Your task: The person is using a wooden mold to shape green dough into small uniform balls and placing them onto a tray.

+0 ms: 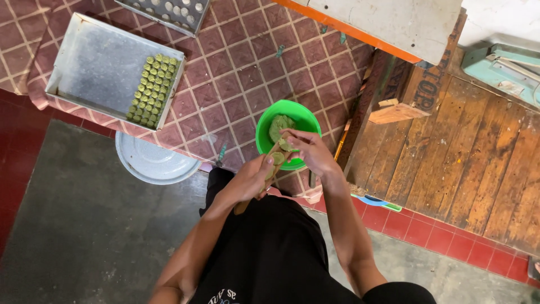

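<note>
1. Worktop [236, 73]: covered with a maroon cloth in a pale diamond grid; its near edge runs diagonally from the left down toward the person.
2. Green bowl [301, 118]: stands at the near edge of the worktop and holds a lump of green dough [279, 126].
3. Left hand [250, 179]: closed around the lower end of a wooden mould [269, 169], a long stick held slanting over the bowl's near rim.
4. Right hand [306, 149]: fingers pinched, pressing green dough onto the upper end of the mould.
5. Metal tray [95, 67]: lies toward the far left corner of the worktop; rows of small green dough pieces [153, 90] fill its right end.
6. Perforated metal sheet [169, 11]: at the far edge, partly cut off.
7. Round pale lid [149, 163]: shows below the near edge of the worktop, partly under it.
8. Wooden platform [467, 163]: dark planks adjoining the right edge of the worktop.
9. Floor [84, 225]: grey matting, bordered by red tiles.
</note>
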